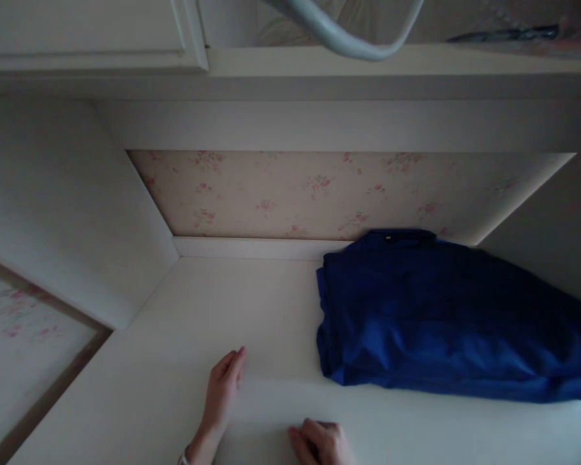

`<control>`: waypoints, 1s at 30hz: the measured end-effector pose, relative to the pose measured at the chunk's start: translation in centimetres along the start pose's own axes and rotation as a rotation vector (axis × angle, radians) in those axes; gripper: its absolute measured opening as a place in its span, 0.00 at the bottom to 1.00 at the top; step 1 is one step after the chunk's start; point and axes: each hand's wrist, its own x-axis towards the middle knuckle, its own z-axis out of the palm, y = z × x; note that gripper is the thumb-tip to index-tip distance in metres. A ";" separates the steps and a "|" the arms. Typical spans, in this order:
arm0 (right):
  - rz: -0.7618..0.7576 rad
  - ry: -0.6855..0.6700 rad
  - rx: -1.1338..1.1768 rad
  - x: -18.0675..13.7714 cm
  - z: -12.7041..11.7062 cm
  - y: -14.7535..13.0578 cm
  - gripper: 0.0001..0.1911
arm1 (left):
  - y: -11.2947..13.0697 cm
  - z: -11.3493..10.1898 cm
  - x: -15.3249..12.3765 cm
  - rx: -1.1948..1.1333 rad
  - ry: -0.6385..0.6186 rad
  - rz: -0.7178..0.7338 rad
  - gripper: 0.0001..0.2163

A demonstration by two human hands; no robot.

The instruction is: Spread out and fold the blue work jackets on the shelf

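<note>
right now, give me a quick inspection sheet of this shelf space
surface: white shelf, bare at left and middle
job's things: folded blue garment lying at right, up against the back panel
clutter: nothing seen
grip: left hand flat on the shelf, fingers straight; right hand curled at the front edge; neither holds anything, both apart from the garment
cables: nothing seen
surroundings: floral back panel, white side walls, pale curved bar above the top board

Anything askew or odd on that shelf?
Nothing damaged or spilled. The folded blue garment sits hard against the right side, slightly rumpled, with its right end running out of frame. The left hand and right hand rest on the white shelf, apart from it.
</note>
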 end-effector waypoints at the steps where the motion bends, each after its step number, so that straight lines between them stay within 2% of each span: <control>1: -0.002 -0.003 0.017 0.0 -0.2 -0.3 0.25 | 0.0 0.0 0.0 -0.006 -0.002 0.007 0.23; 7: 0.041 0.004 0.043 -0.2 -1.5 -2.3 0.25 | 0.0 0.2 0.0 -0.020 -0.008 0.019 0.23; 10: 0.004 -0.031 0.011 -0.1 -1.6 -2.4 0.24 | -0.1 0.2 0.1 -0.006 -0.014 0.023 0.23; 15: -0.024 0.011 -0.020 0.2 -1.4 -2.1 0.23 | 0.0 0.3 0.1 0.040 -0.030 0.025 0.23; 21: 0.004 -0.001 0.026 0.7 -2.3 -3.1 0.23 | 0.7 0.6 0.0 0.099 -0.057 0.026 0.24; 30: 0.056 0.013 0.016 1.1 -3.0 -4.3 0.23 | 0.4 0.8 0.1 0.151 -0.090 0.050 0.24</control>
